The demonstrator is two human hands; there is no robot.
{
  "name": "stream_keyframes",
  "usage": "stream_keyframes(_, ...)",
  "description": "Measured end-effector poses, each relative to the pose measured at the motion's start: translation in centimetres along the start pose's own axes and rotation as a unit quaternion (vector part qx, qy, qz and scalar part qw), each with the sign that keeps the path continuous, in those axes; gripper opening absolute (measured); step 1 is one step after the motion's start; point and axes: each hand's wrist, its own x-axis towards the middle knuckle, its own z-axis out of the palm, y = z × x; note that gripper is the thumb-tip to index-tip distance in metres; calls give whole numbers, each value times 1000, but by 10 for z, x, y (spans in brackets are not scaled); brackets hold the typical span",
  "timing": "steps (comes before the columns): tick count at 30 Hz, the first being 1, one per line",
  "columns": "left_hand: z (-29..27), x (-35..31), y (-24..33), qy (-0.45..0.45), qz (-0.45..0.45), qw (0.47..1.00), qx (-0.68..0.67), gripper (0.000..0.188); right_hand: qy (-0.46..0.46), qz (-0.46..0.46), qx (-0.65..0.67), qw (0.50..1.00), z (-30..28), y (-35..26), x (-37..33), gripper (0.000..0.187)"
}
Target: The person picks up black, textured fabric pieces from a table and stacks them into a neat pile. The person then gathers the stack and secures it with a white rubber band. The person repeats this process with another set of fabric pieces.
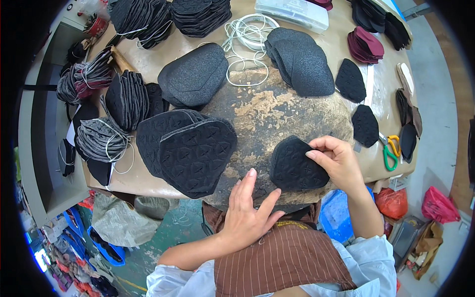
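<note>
My right hand (pixel 337 161) pinches the upper right edge of a black embossed fabric pad (pixel 299 166), thumb on top. The pad lies on a worn, mottled work slab (pixel 257 116), and other layers seem to sit beneath it. My left hand (pixel 252 210) hovers or rests at the slab's near edge, its fingers spread and holding nothing. Left of it is a pile of larger black embossed pads (pixel 198 156). Farther back on the slab are two piles of smooth dark grey foam pieces, one at left (pixel 193 74) and one at right (pixel 302 62).
White cord (pixel 247 37) lies coiled beyond the slab. Scissors with green and orange handles (pixel 391 153) lie at the right, near two single black pads (pixel 351 80). Tied bundles (pixel 101 138) crowd the left side. A clear plastic box (pixel 294 14) stands at the back.
</note>
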Motion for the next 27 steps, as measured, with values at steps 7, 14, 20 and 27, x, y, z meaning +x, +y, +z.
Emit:
stream_keyframes(7,3,4,4,-40,-8,995,96,68,12,6,-49,999,3,-10,0,13)
stream_keyframes(14,2,9,5,-79,24,991,103,75,29,25,-93,995,6,-15,6,15)
stream_keyframes(20,-5,47,2,-133,88,984,78,56,37,-29,-148,988,3,-12,6,19)
stream_keyframes(27,1,95,12,-103,17,994,15,46,100,-85,-298,945,-6,-12,-13,22)
